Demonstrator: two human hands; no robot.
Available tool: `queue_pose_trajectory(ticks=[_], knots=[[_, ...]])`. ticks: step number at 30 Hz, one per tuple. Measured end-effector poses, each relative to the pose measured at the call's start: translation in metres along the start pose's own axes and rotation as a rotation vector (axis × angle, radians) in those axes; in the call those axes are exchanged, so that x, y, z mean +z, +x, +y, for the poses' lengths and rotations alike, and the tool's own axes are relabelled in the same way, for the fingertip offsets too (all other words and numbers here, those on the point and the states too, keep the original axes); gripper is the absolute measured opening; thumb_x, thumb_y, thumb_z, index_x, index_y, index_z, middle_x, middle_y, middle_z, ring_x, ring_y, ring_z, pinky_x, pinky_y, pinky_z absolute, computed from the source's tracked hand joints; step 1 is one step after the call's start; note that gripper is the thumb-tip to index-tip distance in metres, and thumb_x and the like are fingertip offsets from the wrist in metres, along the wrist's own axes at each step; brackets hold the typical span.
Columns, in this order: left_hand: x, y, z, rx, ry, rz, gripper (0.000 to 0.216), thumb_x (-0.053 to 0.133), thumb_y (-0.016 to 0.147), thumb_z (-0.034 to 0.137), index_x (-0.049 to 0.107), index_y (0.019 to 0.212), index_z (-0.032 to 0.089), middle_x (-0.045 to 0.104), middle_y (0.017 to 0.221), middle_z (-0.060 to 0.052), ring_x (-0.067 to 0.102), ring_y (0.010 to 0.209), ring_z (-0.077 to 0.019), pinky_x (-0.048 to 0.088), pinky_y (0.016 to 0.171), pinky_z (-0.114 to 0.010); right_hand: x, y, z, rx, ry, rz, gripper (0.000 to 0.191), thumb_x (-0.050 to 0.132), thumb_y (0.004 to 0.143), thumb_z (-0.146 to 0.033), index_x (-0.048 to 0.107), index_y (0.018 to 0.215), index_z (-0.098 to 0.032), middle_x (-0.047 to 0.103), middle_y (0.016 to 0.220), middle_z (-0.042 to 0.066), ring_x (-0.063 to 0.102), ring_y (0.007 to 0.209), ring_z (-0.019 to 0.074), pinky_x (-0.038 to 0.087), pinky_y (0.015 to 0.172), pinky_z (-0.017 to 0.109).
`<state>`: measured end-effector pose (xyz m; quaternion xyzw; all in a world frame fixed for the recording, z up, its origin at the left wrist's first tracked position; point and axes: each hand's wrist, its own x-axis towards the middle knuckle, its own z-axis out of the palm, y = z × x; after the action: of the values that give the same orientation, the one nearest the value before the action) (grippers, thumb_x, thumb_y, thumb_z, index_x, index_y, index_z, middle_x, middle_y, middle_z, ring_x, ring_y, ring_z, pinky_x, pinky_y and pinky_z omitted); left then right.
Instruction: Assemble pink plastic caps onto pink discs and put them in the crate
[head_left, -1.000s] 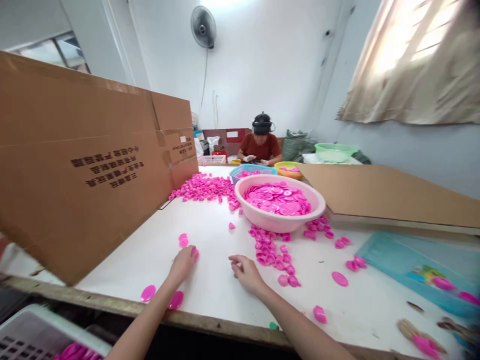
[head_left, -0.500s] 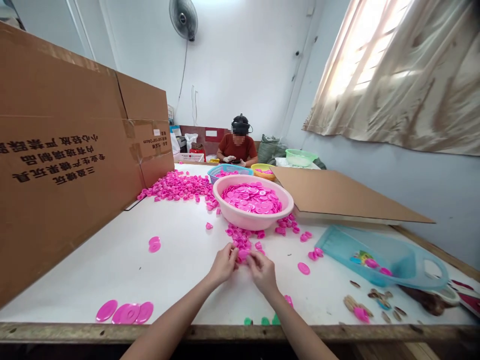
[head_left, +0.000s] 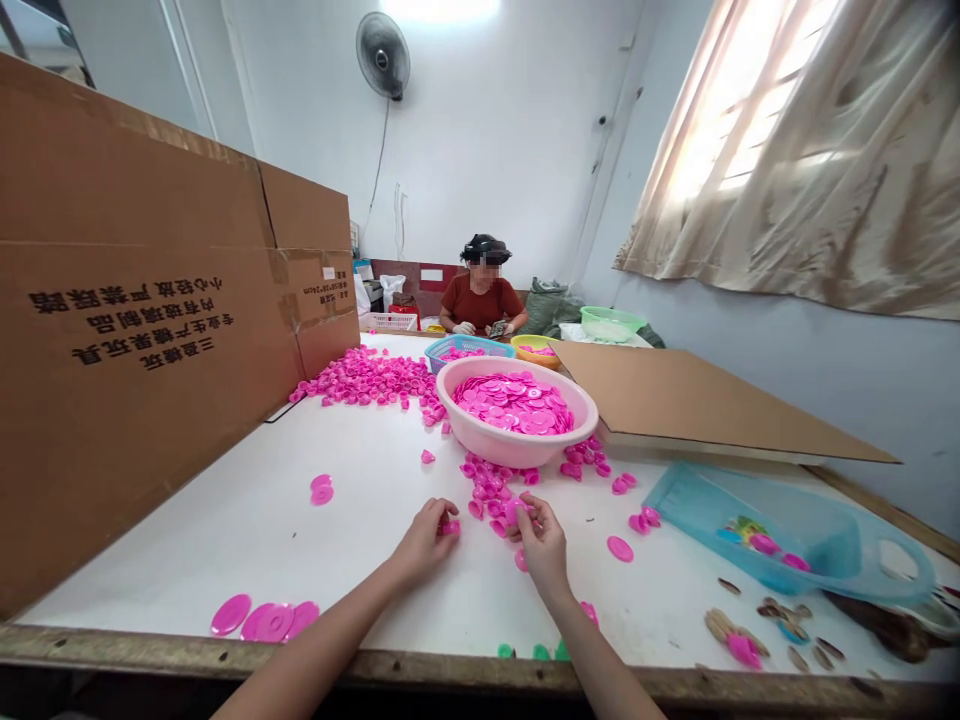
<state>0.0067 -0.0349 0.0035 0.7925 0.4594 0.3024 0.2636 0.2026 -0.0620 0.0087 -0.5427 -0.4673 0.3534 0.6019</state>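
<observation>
the pink basin, heaped with pink discs, stands on the white surface and serves as the landmark. in front of it and a little to its left, the left hand is nearly closed, fingers curled, with a small pink piece pinched at its fingertips. straight in front of the basin, the right hand has thumb and fingers drawn together on a pink round piece, held just over the loose pink cups that lie between hand and basin. the two hands are apart

to the left of the basin and slightly behind it spreads a bigger heap of pink cups, beside a cardboard box. a blue basket and a yellow bowl stand just behind the basin, and a person in a dark red top sits farther behind. right of the basin lies a cardboard sheet, and in front of that sheet, a clear blue container. well in front of the basin, near the surface's edge, are a few green pieces
</observation>
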Motion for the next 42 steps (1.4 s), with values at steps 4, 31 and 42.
queue_pose_trajectory(ticks=[4,31,42], knots=[[-0.019,-0.017,-0.016,-0.084,0.065,-0.007,0.022,0.05,0.071,0.026,0.054,0.093,0.022,0.051,0.089,-0.003,0.049,0.079,-0.0137,0.039,0.072,-0.025,0.015,0.002,0.004,0.033,-0.042,-0.221,0.037,0.055,0.072,-0.042,0.049,0.096,-0.015,0.052,0.061,0.0,0.055,0.053,0.0141,0.043,0.045,0.023],[-0.017,0.015,-0.016,-0.704,0.245,0.341,0.035,0.033,0.08,0.038,0.048,0.108,0.024,0.049,0.108,-0.006,0.038,0.103,-0.0251,0.029,0.085,-0.039,0.113,0.01,0.014,0.539,-0.24,-0.629,0.009,0.051,0.073,-0.015,0.042,0.071,-0.017,0.049,0.036,-0.006,0.042,0.026,0.0069,0.025,0.026,0.013],[0.003,0.011,-0.016,-0.553,0.35,0.314,0.028,0.031,0.081,0.028,0.051,0.101,0.025,0.046,0.105,-0.006,0.036,0.099,-0.0217,0.026,0.082,-0.036,0.099,0.037,0.002,0.67,-0.182,-0.998,0.017,0.058,0.063,-0.008,0.046,0.075,-0.014,0.06,0.051,0.001,0.058,0.043,0.0141,0.047,0.038,0.019]])
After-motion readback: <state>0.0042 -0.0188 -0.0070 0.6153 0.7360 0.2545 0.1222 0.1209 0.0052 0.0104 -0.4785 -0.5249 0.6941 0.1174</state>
